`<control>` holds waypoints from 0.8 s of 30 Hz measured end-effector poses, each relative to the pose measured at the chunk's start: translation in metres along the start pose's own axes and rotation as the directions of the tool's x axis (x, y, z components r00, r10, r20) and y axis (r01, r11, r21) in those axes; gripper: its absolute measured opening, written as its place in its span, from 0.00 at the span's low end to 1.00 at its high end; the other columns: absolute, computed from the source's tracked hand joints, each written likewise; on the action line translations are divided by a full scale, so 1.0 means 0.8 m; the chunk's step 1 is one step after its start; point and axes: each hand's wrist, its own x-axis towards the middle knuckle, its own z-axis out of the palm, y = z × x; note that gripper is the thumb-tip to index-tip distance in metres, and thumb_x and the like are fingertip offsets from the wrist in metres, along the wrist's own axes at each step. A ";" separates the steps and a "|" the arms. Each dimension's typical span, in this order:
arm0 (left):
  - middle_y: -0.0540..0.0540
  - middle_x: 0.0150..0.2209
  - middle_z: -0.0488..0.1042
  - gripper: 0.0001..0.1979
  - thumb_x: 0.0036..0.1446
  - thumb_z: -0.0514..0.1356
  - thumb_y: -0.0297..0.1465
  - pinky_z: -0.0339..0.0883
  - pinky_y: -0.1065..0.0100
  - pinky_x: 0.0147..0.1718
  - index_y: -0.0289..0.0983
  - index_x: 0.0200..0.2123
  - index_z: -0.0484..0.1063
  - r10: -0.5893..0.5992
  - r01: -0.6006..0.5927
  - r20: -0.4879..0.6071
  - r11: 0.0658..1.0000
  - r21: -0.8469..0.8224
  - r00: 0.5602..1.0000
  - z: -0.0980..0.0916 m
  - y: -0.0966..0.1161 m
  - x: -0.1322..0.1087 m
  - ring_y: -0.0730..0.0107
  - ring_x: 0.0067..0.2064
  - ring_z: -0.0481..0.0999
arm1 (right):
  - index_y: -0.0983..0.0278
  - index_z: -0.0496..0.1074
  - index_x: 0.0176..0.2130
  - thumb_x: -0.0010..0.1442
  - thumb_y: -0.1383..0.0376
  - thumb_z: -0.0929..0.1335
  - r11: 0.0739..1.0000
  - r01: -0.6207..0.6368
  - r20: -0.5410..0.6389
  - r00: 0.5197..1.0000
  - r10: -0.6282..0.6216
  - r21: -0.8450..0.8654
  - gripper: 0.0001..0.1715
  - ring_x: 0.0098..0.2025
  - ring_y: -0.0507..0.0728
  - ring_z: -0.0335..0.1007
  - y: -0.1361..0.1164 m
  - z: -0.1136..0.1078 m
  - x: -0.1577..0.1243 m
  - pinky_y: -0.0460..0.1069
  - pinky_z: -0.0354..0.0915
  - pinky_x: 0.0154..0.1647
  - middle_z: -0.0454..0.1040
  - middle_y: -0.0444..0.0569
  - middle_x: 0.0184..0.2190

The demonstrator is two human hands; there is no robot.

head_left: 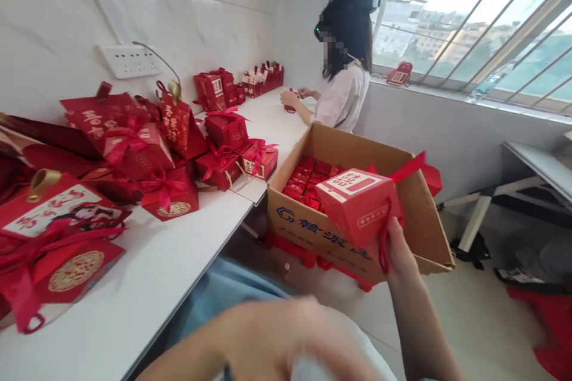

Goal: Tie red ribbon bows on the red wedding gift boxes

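Observation:
My right hand is closed on the underside of a small red gift box with a white label and a trailing red ribbon. It holds the box just above the near wall of an open cardboard carton. Several small red boxes lie packed inside the carton. My left hand is a blurred shape at the bottom edge, below the box and apart from it. Its fingers cannot be made out.
A white table on the left carries several red gift boxes and red paper bags with ribbons. A co-worker stands at the table's far end by the window, handling something red. A power strip hangs on the wall.

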 end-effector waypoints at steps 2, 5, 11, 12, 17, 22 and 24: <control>0.50 0.30 0.77 0.16 0.60 0.50 0.42 0.71 0.70 0.30 0.42 0.34 0.74 0.024 -0.014 0.091 0.994 -0.109 0.996 0.014 -0.017 0.053 0.71 0.32 0.76 | 0.59 0.70 0.48 0.45 0.45 0.72 0.988 0.124 -0.105 0.985 -0.134 -0.090 0.35 0.53 0.64 0.67 -0.011 -0.028 0.008 0.61 0.63 0.55 0.73 0.51 0.49; 0.45 0.37 0.77 0.10 0.60 0.51 0.32 0.70 0.65 0.43 0.36 0.38 0.71 -0.096 0.095 -0.097 0.995 -0.011 0.991 0.058 -0.060 0.115 0.66 0.41 0.76 | 0.61 0.63 0.55 0.42 0.48 0.74 0.926 0.212 -0.213 0.934 -0.286 -0.312 0.45 0.53 0.65 0.66 -0.026 -0.075 0.020 0.63 0.62 0.55 0.69 0.54 0.52; 0.36 0.55 0.68 0.26 0.54 0.60 0.38 0.53 0.53 0.58 0.33 0.54 0.63 0.115 0.001 -0.230 0.893 0.451 0.966 0.154 -0.147 0.153 0.53 0.59 0.63 | 0.63 0.56 0.58 0.37 0.55 0.77 0.746 0.178 -0.227 0.885 -0.407 -0.642 0.54 0.56 0.65 0.62 -0.036 -0.139 0.045 0.62 0.59 0.57 0.64 0.56 0.55; 0.39 0.52 0.71 0.23 0.55 0.60 0.37 0.52 0.55 0.57 0.34 0.52 0.65 0.144 -0.004 -0.254 0.876 0.482 0.956 0.163 -0.156 0.154 0.56 0.56 0.67 | 0.64 0.55 0.58 0.37 0.56 0.77 0.722 0.182 -0.213 0.883 -0.419 -0.667 0.54 0.57 0.65 0.62 -0.036 -0.145 0.050 0.62 0.59 0.58 0.63 0.57 0.56; 0.49 0.34 0.77 0.05 0.58 0.57 0.30 0.53 0.64 0.51 0.39 0.39 0.70 0.282 -0.017 -0.403 0.835 0.549 0.871 0.179 -0.182 0.161 0.68 0.41 0.74 | 0.64 0.54 0.59 0.35 0.56 0.77 0.676 0.147 -0.253 0.853 -0.456 -0.722 0.57 0.58 0.66 0.60 -0.027 -0.166 0.084 0.63 0.55 0.60 0.60 0.57 0.58; 0.50 0.30 0.76 0.03 0.60 0.56 0.29 0.53 0.64 0.47 0.39 0.37 0.70 0.308 -0.017 -0.473 0.851 0.526 0.825 0.186 -0.191 0.169 0.69 0.38 0.73 | 0.57 0.65 0.52 0.45 0.39 0.67 0.973 -0.096 -0.431 0.903 -0.004 -0.211 0.41 0.58 0.66 0.61 -0.024 -0.186 0.103 0.63 0.61 0.55 0.67 0.52 0.54; 0.50 0.29 0.76 0.03 0.59 0.57 0.28 0.52 0.64 0.47 0.39 0.36 0.70 0.305 -0.008 -0.502 0.860 0.511 0.809 0.191 -0.194 0.171 0.69 0.38 0.73 | 0.53 0.68 0.49 0.48 0.37 0.63 0.970 -0.242 -0.388 0.894 0.223 0.002 0.36 0.56 0.64 0.63 -0.028 -0.195 0.105 0.62 0.66 0.50 0.70 0.49 0.52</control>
